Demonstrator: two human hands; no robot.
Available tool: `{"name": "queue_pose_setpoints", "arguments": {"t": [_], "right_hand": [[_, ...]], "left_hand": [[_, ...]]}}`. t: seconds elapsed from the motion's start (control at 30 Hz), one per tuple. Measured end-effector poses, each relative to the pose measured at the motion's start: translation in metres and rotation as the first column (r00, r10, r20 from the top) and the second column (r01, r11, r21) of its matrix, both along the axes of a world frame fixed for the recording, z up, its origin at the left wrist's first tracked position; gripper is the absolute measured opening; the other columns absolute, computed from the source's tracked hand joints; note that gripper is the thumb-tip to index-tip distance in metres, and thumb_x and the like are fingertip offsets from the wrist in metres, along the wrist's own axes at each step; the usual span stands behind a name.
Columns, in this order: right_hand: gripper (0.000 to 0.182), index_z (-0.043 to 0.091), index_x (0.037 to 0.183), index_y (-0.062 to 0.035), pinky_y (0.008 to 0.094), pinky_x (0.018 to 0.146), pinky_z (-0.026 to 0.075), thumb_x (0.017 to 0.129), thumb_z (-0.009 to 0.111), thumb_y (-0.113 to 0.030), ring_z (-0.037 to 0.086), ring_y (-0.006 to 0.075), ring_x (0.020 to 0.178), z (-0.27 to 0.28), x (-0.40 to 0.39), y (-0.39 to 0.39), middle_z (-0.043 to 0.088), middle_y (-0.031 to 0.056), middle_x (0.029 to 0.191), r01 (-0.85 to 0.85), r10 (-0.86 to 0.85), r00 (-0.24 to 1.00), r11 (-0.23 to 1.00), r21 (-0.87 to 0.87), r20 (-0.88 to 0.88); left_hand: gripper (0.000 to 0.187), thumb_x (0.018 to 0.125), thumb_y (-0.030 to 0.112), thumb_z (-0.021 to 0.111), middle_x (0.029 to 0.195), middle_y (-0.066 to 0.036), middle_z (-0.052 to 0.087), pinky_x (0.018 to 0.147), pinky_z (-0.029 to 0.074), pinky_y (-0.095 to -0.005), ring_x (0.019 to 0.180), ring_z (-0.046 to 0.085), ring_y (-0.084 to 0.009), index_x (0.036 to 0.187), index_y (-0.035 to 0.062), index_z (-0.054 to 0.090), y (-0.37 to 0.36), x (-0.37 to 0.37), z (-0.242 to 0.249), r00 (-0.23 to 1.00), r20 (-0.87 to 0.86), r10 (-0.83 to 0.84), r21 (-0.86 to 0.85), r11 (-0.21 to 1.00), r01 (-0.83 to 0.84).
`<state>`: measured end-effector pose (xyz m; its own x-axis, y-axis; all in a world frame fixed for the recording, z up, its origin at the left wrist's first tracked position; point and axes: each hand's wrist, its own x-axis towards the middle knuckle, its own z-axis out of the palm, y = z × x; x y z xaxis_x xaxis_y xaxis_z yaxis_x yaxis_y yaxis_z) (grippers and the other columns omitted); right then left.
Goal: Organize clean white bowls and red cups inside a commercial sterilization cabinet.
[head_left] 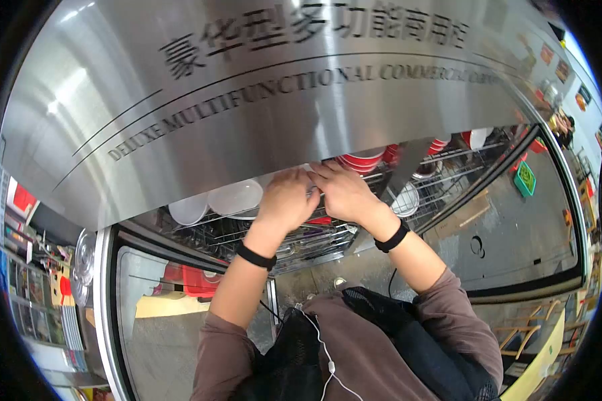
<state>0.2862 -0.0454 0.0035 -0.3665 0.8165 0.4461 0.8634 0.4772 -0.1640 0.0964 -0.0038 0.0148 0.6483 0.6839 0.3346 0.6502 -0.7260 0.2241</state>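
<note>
Both hands reach side by side onto the top wire shelf (231,230) of a steel cabinet (201,147). My left hand (287,200) has its fingers bent forward, and its thumb meets my right hand. My right hand (344,192) has bent fingers pressed close together. A pale edge shows behind the fingers, but what they hold is hidden. White oval plates (237,198) lie left of my left hand. Stacked red and white bowls (362,162) stand just beyond my right hand.
Glass doors hang open at left (170,287) and right (515,234). The cabinet's front panel overhangs the shelf. A round white dish (406,200) sits on the rack at right. A green basket (525,178) and wooden chairs (525,331) are farther right.
</note>
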Motion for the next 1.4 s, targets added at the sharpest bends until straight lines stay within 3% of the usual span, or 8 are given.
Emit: {"name": "queue_pose_setpoints", "arguments": {"t": [0.1,0.23,0.37,0.6,0.7,0.87,1.07,1.4], "right_hand": [[0.056,0.064,0.133,0.0039,0.0477,0.112,0.048,0.077,0.064,-0.008,0.057,0.0411,0.131,-0.006,-0.003,0.006,0.059,0.0229,0.148,0.006,-0.005,1.000,0.999,-0.047,0.009],[0.055,0.065,0.136,0.0012,0.0504,0.117,0.044,0.087,0.074,-0.023,0.054,0.0459,0.136,-0.006,-0.011,0.004,0.060,0.0229,0.146,0.067,-0.067,0.998,0.994,-0.091,0.004],[0.051,0.068,0.127,0.0026,0.0482,0.114,0.047,0.084,0.078,-0.022,0.055,0.0453,0.134,-0.004,-0.015,0.008,0.060,0.0213,0.146,0.070,-0.076,0.995,0.994,-0.085,-0.062],[0.047,0.071,0.120,0.0028,0.0477,0.111,0.049,0.078,0.081,-0.015,0.059,0.0440,0.129,-0.011,-0.018,0.009,0.061,0.0194,0.147,0.088,-0.089,0.995,0.996,-0.020,-0.036],[0.049,0.069,0.123,0.0019,0.0483,0.110,0.049,0.080,0.080,-0.017,0.057,0.0452,0.130,-0.014,-0.017,0.010,0.061,0.0195,0.146,0.076,-0.076,0.997,0.997,0.001,-0.009],[0.046,0.070,0.120,0.0011,0.0481,0.110,0.050,0.078,0.081,-0.014,0.057,0.0446,0.130,-0.013,-0.021,0.009,0.060,0.0182,0.148,0.072,-0.072,0.997,0.997,0.000,-0.013],[0.048,0.070,0.120,0.0004,0.0474,0.109,0.050,0.076,0.082,-0.013,0.058,0.0434,0.128,-0.010,-0.022,0.007,0.059,0.0177,0.150,0.050,-0.050,0.999,0.999,0.013,-0.012],[0.080,0.057,0.145,-0.0016,0.0521,0.113,0.046,0.075,0.085,-0.026,0.056,0.0474,0.131,-0.002,-0.021,-0.005,0.047,0.0241,0.159,0.073,-0.073,0.997,0.997,0.002,-0.010]], "left_hand": [[0.033,0.086,0.021,0.073,0.106,-0.018,0.069,0.088,0.055,-0.0467,0.103,0.066,-0.0385,0.112,0.0005,0.067,-0.027,-0.023,0.026,0.993,0.085,-0.085,0.130,0.989,0.074],[0.019,0.082,0.018,0.075,0.090,-0.013,0.064,0.075,0.053,-0.0457,0.086,0.063,-0.0346,0.090,0.0043,0.065,-0.052,-0.086,0.044,0.973,0.193,0.127,0.292,0.939,-0.181],[0.026,0.084,0.019,0.074,0.106,-0.014,0.068,0.079,0.054,-0.0474,0.097,0.065,-0.0353,0.103,0.0042,0.065,-0.034,-0.147,0.021,0.886,0.106,0.451,0.428,0.783,-0.450],[0.029,0.094,0.027,0.068,0.099,-0.017,0.075,0.080,0.057,-0.0509,0.093,0.072,-0.0384,0.112,0.0051,0.069,-0.007,-0.184,-0.007,0.814,0.064,0.578,0.182,0.795,-0.579],[0.027,0.096,0.029,0.066,0.096,-0.018,0.075,0.077,0.057,-0.0521,0.089,0.072,-0.0396,0.108,0.0057,0.071,0.002,-0.191,-0.008,0.843,0.017,0.538,0.054,0.841,-0.538],[0.018,0.092,0.010,0.065,0.095,-0.022,0.073,0.078,0.056,-0.0533,0.089,0.071,-0.0426,0.107,0.0034,0.071,-0.007,-0.187,-0.005,0.798,0.298,0.525,0.082,0.818,-0.569],[0.027,0.077,0.001,0.063,0.098,-0.016,0.067,0.086,0.049,-0.0462,0.093,0.063,-0.0371,0.103,0.0023,0.070,-0.042,-0.190,0.002,0.845,0.376,0.379,0.292,0.817,-0.497],[0.029,0.075,0.017,0.068,0.094,-0.005,0.066,0.077,0.051,-0.0364,0.085,0.063,-0.0209,0.101,0.0040,0.070,-0.089,-0.134,0.000,0.965,0.180,-0.193,0.539,0.840,0.067]]}}
